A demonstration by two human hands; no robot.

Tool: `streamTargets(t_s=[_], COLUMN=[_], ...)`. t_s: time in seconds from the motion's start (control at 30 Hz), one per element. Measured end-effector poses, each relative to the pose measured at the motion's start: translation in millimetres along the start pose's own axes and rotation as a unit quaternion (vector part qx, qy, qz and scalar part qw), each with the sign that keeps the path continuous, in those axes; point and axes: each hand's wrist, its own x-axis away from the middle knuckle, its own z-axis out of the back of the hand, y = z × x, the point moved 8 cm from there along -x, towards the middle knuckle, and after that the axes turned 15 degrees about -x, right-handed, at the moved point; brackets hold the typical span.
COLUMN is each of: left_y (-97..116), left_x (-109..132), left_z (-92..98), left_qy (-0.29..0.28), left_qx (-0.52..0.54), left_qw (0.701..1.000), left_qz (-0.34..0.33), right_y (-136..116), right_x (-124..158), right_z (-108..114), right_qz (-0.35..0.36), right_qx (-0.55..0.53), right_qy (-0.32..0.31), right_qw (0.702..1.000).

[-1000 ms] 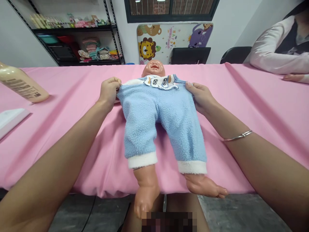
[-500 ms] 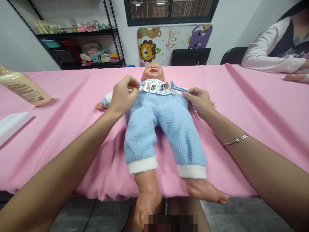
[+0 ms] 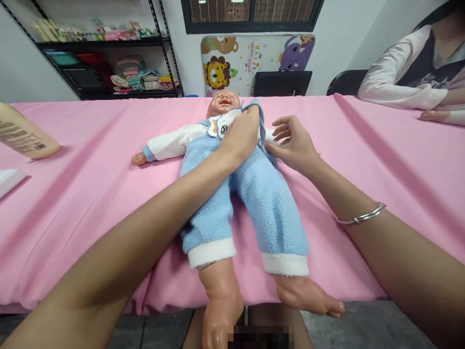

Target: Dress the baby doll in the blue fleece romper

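A baby doll (image 3: 222, 100) lies on its back on the pink tablecloth (image 3: 83, 179), its bare feet hanging over the near edge. It wears light blue fleece overalls (image 3: 269, 203) with white cuffs over a white long-sleeved top. My left hand (image 3: 241, 138) reaches across the doll's chest and is closed on a blue shoulder strap (image 3: 258, 112) of the overalls, lifting it near the doll's neck. My right hand (image 3: 293, 144) rests at the doll's side by the waist of the overalls, fingers loosely apart and pressing the fabric.
A beige bottle (image 3: 23, 138) lies at the far left beside a white flat object (image 3: 9, 178). Another person in a pale pink sleeve (image 3: 399, 92) leans on the table at the far right. A black shelf (image 3: 109, 63) and two chairs stand behind.
My left hand has let go of the overalls' left side and crossed over the chest to take the strap. The doll's left arm is now uncovered. My right hand has loosened its grip.
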Motion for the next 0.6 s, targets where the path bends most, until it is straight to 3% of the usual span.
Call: streamTargets(t_s=[0.07, 0.17, 0.27, 0.33, 0.4, 0.6], left_y=[-5, -3, 4, 5, 5, 11], left_x=[4, 7, 5, 3, 3, 11], left_z=[11.1, 14.9, 2.8, -6.7, -11.9, 1.7], left_qy=[0.045, 0.073, 0.049, 0.028, 0.018, 0.041], left_qx=[0.010, 0.057, 0.057, 0.034, 0.019, -0.055], left_qw=[0.998, 0.995, 0.997, 0.998, 0.998, 0.997], left_qz=[0.030, 0.022, -0.025, -0.049, -0.055, -0.035], right_y=[13, 43, 65, 67, 60, 14], right_x=[1, 5, 11, 11, 7, 0], right_z=[9, 31, 49, 56, 61, 69], right_qz=[-0.038, -0.167, -0.293, -0.323, -0.300, -0.110], right_qx=[0.119, 0.257, 0.285, 0.283, 0.291, 0.247], right_qy=[-0.014, -0.050, -0.113, -0.126, -0.099, 0.101], right_qw=[0.992, 0.951, 0.906, 0.894, 0.903, 0.957])
